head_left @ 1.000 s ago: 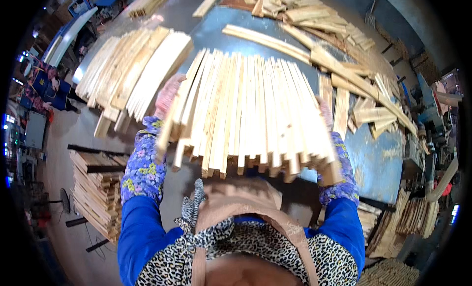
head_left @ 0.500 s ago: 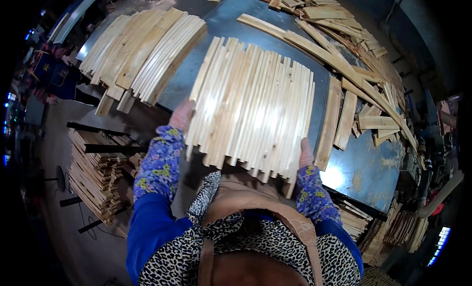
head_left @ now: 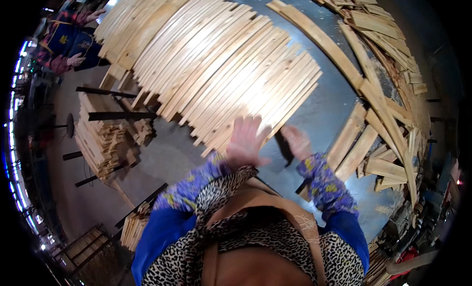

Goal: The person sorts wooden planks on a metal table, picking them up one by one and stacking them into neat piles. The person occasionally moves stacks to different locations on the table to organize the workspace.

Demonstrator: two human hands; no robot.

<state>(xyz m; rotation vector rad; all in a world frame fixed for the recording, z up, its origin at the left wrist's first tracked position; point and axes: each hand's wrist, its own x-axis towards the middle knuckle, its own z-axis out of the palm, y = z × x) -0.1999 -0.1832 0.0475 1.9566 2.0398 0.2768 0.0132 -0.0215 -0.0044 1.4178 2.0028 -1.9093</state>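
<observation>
A wide row of pale wooden strips (head_left: 236, 69) lies side by side on a blue metal table (head_left: 329, 106), their ends uneven. My left hand (head_left: 246, 141) is flat with its fingers spread, over the near ends of the strips at the row's right part. To its right, my right hand (head_left: 296, 142) is slightly blurred, its fingers loosely stretched out beside the row's near right corner. It grips nothing that I can see. A narrow dark patch shows under that hand; I cannot make out what it is.
Wider boards (head_left: 150, 28) adjoin the row on the left. Long boards (head_left: 319, 42) and a heap of offcuts (head_left: 388, 168) cover the table's right side. Stacked wood (head_left: 105, 136) stands on a dark rack at the left. Another person (head_left: 69, 42) stands at the far left.
The strips that were between my hands have moved left against the other wood and now slant. My left hand has let go of their left side and come right, onto their near ends.
</observation>
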